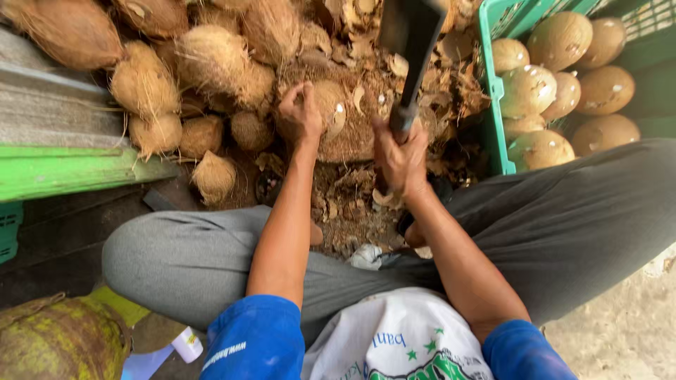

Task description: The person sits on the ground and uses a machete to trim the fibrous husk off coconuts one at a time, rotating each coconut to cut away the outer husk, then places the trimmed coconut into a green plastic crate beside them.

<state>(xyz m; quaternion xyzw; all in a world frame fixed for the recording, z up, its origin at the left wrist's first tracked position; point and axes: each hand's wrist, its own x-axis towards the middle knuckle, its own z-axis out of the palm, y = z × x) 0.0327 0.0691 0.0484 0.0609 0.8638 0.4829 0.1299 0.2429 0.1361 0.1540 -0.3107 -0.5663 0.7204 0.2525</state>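
Head view, looking down over a seated person with crossed legs in grey trousers (563,225).

Left hand (299,112): placed on a husked brown coconut (336,119) at upper centre of the frame, fingers curled over its top left side, grip pressed onto the shell. The coconut is seated on a heap of husk fibre and chips (352,204) directly in front of the knees.

Right hand (400,158): grip wrapped tight around the handle of a dark cleaver-type blade (412,35). The blade is raised, pointing toward the top edge of the frame, just right of the coconut, above it; contact with the shell cannot be told.

Upper left: a pile of fibrous unpeeled coconuts (204,63), some touching each other, spread from the top edge down to near the left knee. One small fibrous coconut (213,177) is lying apart at the pile's lower edge.

Upper right: a green plastic crate (493,91) filled with smooth, trimmed pale coconuts (556,39), stacked against each other; the crate wall is just beside the right knee.

Left edge: a green-painted plank (63,172) under a grey sheet. Lower left corner: a mottled green-yellow rounded object (56,341), partly cut off, kind cannot be told.
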